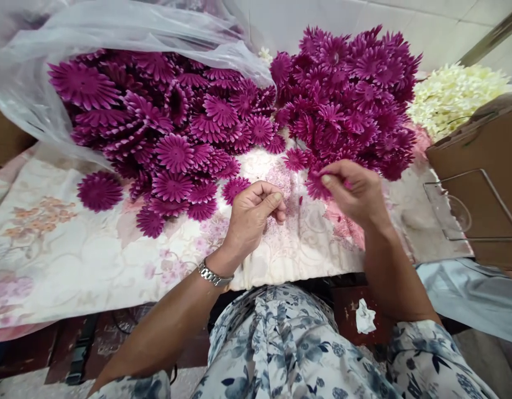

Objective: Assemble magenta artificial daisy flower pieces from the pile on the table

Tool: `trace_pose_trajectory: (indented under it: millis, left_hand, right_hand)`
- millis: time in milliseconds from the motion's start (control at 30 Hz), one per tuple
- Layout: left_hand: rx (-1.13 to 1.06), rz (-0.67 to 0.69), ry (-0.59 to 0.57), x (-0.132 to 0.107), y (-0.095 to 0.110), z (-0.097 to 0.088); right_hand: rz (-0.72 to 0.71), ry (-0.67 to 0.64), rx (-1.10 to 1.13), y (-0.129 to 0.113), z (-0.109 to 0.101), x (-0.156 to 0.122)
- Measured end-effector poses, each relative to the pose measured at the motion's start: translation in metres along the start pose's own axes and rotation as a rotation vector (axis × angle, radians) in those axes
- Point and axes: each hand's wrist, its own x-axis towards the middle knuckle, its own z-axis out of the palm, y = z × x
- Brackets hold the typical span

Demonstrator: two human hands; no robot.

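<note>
My right hand (351, 191) pinches a purple artificial flower head (316, 185) by its petals, at the front of the right-hand flower heap (351, 88). My left hand (258, 215) hovers over the middle of the flowered tablecloth (102, 266). Its fingers are curled in, with the thumb pressed against them; whether anything small is between them is hidden. Left of that hand lies a loose pile of flat purple petal discs (175, 152), spilling from a clear plastic bag (35, 72). One single disc (236, 190) lies just behind the left hand.
Pale yellow artificial blossoms (455, 94) stand at the back right, behind a cardboard box (484, 166) with a wire frame (467, 239) before it. A tiled wall (405, 22) closes the back. Purple crumbs (281, 183) dot the cloth. A crumpled white tissue (365, 317) lies below the table edge.
</note>
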Motion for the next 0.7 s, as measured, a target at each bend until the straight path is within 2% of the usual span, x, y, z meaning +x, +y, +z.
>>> trace_pose_trajectory:
  millis: [167,233,300,367,433,533,633,700]
  left_hand:
    - [0.002,0.014,-0.009,0.000,0.002,0.002]
    - [-0.014,0.037,0.000,0.001,0.003,0.001]
    - [-0.045,0.090,0.031,0.002,0.005,-0.002]
    - [-0.072,0.152,0.071,0.003,0.012,-0.007]
    - [-0.077,0.205,0.122,0.002,0.022,-0.012]
    - [-0.069,0.287,0.220,-0.006,0.044,-0.020]
    - [-0.090,0.397,0.281,-0.017,0.065,-0.031]
    - [-0.061,0.445,0.296,-0.022,0.072,-0.042]
  right_hand:
    - [0.183,0.279,-0.238,0.029,-0.037,-0.001]
    - [0.251,0.306,-0.341,0.040,-0.042,-0.003]
    - [0.277,0.252,-0.486,0.047,-0.043,-0.005]
    - [0.242,0.206,-0.657,0.050,-0.043,-0.009]
    - [0.161,0.214,-0.793,0.050,-0.042,-0.012]
    - [0.019,0.216,-0.782,0.048,-0.037,-0.020]
    - [-0.151,0.051,-0.736,0.051,-0.031,-0.028]
    - [-0.197,-0.030,-0.813,0.058,-0.031,-0.031]
